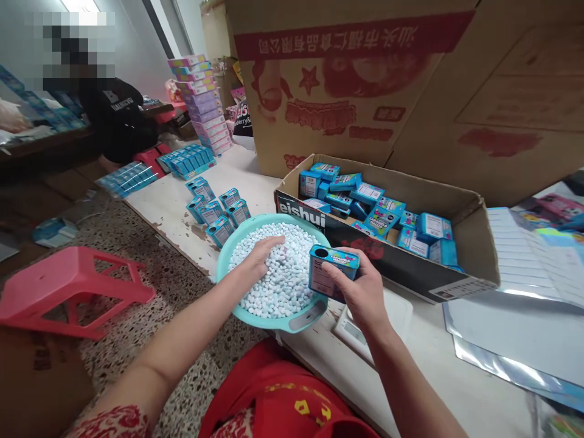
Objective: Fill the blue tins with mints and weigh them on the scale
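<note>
A turquoise basin full of small white and pale blue candies stands at the table's front edge. My left hand is dipped into the candies. One digit shows stretched along the surface; the other fingers are mostly buried, so their grip is hidden. Over the basin's right rim, my right hand is closed around a small blue candy tin. The tin is held upright with its label side facing me, and a dark round opening shows in its top.
A long carton of loose blue tins stands behind the basin. Several tins are grouped to its left. A white scale sits below my right hand, with silvery sheets farther right. A red stool and a seated person are at left.
</note>
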Motion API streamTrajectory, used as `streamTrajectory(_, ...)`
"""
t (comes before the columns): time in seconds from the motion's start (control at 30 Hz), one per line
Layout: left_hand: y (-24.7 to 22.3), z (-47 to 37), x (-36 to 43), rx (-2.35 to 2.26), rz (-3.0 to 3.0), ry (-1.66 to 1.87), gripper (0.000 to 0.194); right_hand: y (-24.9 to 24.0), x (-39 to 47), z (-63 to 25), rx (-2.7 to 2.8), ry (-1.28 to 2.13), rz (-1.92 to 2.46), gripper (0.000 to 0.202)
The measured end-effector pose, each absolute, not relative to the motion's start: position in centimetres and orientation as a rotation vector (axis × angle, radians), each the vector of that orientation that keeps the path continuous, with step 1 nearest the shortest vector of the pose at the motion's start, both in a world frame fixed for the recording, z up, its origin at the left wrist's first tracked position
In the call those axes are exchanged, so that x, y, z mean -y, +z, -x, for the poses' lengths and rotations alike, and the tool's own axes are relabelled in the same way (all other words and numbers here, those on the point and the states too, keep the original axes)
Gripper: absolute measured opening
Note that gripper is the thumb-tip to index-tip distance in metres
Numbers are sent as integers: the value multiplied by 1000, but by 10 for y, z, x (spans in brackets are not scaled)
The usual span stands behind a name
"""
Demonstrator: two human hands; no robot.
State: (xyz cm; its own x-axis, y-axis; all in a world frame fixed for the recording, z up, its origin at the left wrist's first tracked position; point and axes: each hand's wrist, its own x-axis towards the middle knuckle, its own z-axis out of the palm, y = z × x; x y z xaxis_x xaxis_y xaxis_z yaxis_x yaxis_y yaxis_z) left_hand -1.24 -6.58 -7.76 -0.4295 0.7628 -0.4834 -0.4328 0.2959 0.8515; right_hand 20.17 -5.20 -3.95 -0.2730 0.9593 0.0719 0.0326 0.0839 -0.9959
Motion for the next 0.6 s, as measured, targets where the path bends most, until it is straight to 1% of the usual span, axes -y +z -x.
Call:
streamTrajectory(0.1,-54,11,68,-1362,-184,1463,29,-38,52,-196,1644,1194,1027,42)
streamTrajectory(0.2,-26,4,69,-1186,-100,1591,23,-36,52,-184,1847,992,964,33)
streamTrajectory(0.3,-6,-4,66,-1029,-155,1744,21,-33,50,-168,2035,814,911,25)
streamTrajectory(0.43,1,-9,59,-1028,-251,1889,23,-29,47,-150,2146,726,922,24)
streamTrajectory(0.6,-4,-8,53,-1117,-362,1924,30,-26,46,-140,2184,730,992,27)
